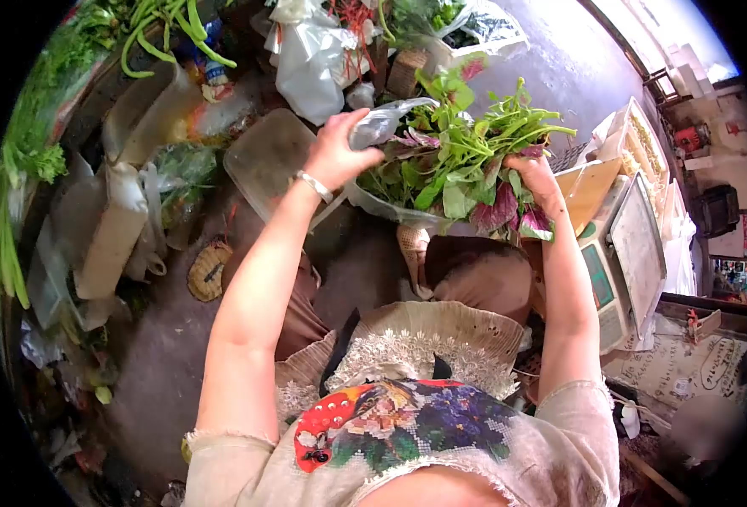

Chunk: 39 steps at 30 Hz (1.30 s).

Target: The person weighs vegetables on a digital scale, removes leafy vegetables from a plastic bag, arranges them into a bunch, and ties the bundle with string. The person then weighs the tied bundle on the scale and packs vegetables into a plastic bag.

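Observation:
My left hand [336,150], with a pale bracelet at the wrist, has its fingers and thumb curled on the edge of a clear plastic bag [380,124]. To the right of the bag is a large bunch of leafy greens [462,173] with purple-tinged leaves, which looks like amaranth. My right hand [534,177] grips this bunch at its right side, where the stems stick out. Leaves hide part of its fingers. Beneath the greens shows the pale rim of a translucent container [395,213]. Both hands are in front of me, above my knees.
An open translucent tub [251,165] stands left of my left arm. White plastic bags [310,72] hang beyond it. A weighing scale [614,262] is at the right, near my right forearm. Celery-like greens [31,177] and boxes line the left side.

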Each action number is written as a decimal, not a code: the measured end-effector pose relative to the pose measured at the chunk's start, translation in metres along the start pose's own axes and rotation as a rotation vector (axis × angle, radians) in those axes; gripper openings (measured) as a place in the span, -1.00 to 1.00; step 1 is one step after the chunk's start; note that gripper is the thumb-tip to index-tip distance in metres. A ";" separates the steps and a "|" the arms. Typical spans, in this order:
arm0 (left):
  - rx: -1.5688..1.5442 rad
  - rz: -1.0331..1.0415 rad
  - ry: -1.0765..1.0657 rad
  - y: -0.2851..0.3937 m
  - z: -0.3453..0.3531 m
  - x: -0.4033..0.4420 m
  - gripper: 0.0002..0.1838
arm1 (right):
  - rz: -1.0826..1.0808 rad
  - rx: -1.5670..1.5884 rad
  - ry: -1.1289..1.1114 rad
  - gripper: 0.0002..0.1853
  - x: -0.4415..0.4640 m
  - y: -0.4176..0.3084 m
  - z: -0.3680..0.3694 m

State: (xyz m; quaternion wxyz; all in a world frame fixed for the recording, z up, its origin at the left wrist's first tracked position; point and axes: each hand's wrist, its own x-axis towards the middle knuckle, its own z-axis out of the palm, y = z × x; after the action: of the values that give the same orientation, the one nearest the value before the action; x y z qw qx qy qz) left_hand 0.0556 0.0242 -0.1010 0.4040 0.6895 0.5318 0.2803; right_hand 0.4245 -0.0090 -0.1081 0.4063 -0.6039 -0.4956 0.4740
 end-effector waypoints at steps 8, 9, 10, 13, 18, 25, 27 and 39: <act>-0.154 0.292 -0.136 0.043 0.005 0.007 0.38 | -0.070 -0.058 -0.099 -0.67 -0.024 -0.049 0.028; -0.265 0.277 -0.191 0.048 0.003 0.007 0.40 | -0.116 -0.090 -0.155 -0.65 -0.025 -0.054 0.029; -0.313 0.324 -0.230 0.047 0.006 0.012 0.44 | -0.101 -0.014 -0.142 -0.62 -0.027 -0.056 0.032; -0.668 0.310 -0.433 0.043 0.028 0.015 0.36 | -0.062 0.145 -0.190 -0.60 -0.020 -0.053 0.046; -0.322 0.348 -0.246 0.033 0.033 0.016 -0.11 | -0.003 0.242 -0.070 -0.63 -0.013 -0.050 0.082; -0.785 -0.006 -0.190 0.012 0.037 0.032 -0.46 | 0.129 0.259 -0.142 -0.62 0.010 -0.054 0.088; -1.009 -0.005 -0.247 0.029 0.033 0.025 -0.39 | 0.128 0.279 -0.134 -0.64 0.014 -0.045 0.094; -0.686 0.165 -0.242 0.016 0.049 0.020 -0.25 | -0.229 -0.254 -0.116 -0.63 -0.006 -0.049 0.131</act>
State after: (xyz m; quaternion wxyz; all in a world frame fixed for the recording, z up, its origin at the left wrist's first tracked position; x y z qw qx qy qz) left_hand 0.1091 0.0292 -0.1131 0.6475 0.5828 0.2979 0.3904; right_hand 0.2858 -0.0038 -0.0891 0.3486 -0.5616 -0.6396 0.3924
